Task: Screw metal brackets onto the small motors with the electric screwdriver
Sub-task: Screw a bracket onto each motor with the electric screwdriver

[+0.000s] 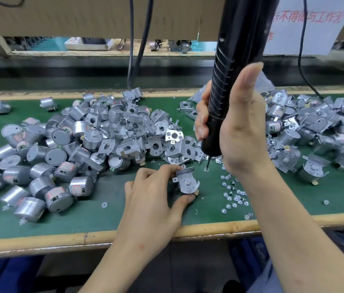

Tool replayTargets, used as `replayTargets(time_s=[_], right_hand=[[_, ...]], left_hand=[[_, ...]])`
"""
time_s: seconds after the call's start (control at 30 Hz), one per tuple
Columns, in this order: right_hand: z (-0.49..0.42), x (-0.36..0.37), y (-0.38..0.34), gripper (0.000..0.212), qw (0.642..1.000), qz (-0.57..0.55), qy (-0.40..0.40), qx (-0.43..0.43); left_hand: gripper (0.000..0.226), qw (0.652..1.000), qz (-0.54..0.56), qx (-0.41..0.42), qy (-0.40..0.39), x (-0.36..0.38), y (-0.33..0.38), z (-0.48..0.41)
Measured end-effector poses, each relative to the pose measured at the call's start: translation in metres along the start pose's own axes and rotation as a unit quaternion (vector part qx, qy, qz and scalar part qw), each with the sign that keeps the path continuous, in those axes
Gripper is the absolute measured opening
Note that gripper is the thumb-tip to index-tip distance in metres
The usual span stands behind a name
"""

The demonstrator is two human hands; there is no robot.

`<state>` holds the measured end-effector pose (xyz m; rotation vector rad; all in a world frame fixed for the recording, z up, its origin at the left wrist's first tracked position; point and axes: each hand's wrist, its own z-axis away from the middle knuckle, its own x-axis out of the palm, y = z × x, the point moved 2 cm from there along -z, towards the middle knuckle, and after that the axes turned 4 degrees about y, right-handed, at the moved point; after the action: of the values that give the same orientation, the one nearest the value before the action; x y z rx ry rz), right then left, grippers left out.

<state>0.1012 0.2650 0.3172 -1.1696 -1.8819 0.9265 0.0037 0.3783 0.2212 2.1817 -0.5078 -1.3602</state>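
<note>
My left hand (pixel 154 199) pinches a small round motor with a metal bracket (pixel 186 181) laid on its face, resting on the green mat near the front edge. My right hand (pixel 236 132) grips the black electric screwdriver (pixel 228 85), held upright. Its bit tip (pixel 207 164) hangs just above the mat, a short way up and right of the bracket, over a loose screw (pixel 206 169). Several small screws (pixel 235 197) lie scattered to the right of the held motor.
A big heap of bare motors and brackets (pixel 107 132) fills the mat's left and middle. Another pile of motors with brackets (pixel 314 132) sits at the right. The wooden table edge (pixel 82 237) runs along the front. Two black cables (pixel 137 45) hang at the back.
</note>
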Motion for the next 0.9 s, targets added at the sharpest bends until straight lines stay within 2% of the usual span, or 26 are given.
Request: replayTargets(time_s=[0.3,0.9], right_hand=[[0.004,0.025,0.012,0.076,0.999,-0.029,-0.013,0.033],[0.005,0.027,0.021,0.074,0.999,-0.031,-0.016,0.039]], left_hand=[[0.048,1.000,-0.008,0.011,0.016,0.001,0.001,-0.001],[0.048,1.000,-0.009,0.023,0.016,0.001,0.002,-0.002]])
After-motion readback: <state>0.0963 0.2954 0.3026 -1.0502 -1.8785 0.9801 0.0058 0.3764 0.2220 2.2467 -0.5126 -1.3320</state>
